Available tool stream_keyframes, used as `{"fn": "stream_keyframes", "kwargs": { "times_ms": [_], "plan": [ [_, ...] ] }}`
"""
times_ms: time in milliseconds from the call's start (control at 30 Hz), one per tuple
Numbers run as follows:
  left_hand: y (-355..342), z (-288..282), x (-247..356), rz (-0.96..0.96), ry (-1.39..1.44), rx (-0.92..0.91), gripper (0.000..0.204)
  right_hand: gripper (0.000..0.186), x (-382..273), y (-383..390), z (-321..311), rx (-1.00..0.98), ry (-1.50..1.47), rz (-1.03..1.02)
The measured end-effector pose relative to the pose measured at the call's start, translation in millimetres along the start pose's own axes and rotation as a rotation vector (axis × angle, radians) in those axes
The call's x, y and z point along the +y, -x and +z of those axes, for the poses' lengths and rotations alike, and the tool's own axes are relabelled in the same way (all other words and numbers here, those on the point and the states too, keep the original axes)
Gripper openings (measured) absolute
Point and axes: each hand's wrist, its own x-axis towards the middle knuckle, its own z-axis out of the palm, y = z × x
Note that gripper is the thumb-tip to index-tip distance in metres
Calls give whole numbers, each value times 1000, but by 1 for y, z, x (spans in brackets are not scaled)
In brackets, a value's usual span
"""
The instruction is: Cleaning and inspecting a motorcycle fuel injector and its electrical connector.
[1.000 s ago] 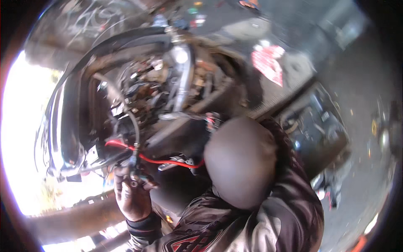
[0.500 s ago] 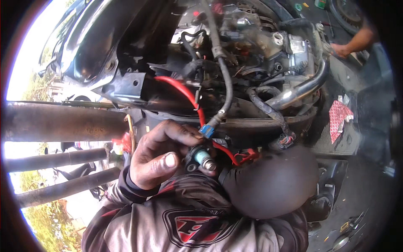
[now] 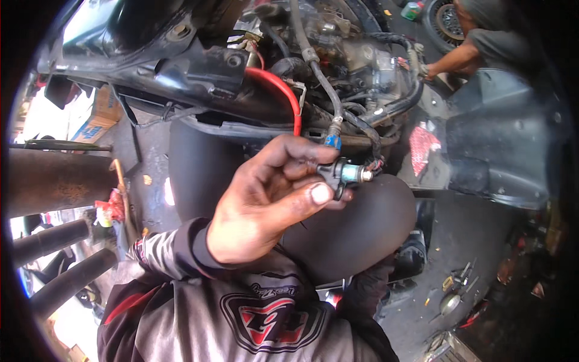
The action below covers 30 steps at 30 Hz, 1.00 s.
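Observation:
My left hand [image 3: 265,193] is closed around a fuel injector [image 3: 351,174] in a black holder, pinched between thumb and fingers above my lap. Its pale green body and metal tip stick out to the right. A blue connector [image 3: 333,142] sits at the top of the holder, at the end of a grey fuel hose [image 3: 325,90] coming down from the motorcycle. A thick red hose [image 3: 286,90] curves down behind my fingers. My right sleeve [image 3: 371,289] runs down beside my knee, and the right hand is out of sight.
The motorcycle's engine [image 3: 374,66] lies open ahead, with a black body panel [image 3: 199,78] at left. Another person's hand [image 3: 429,71] is near the engine, beside a wheel [image 3: 443,24]. Tools [image 3: 458,280] lie on the floor at lower right; thick pipes [image 3: 60,181] stand at left.
My left hand has moved right and slightly up with the injector, which now points right instead of toward me. The view has shifted, showing more of the other person at upper right.

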Motion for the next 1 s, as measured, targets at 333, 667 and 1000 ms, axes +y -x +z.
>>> {"fn": "stream_keyframes", "kwargs": {
  "times_ms": [333,667,1000],
  "plan": [
    [2,-7,-15,73,-216,-1,46,19,-256,30,-112,191,-189,-676],
    [4,-22,-17,140,-366,-47,43,34,-316,-14,-77,-97,250,-1102],
    [2,-21,-17,326,-513,-76,36,30,-323,-23,-76,-149,313,-1188]
  ]
}}
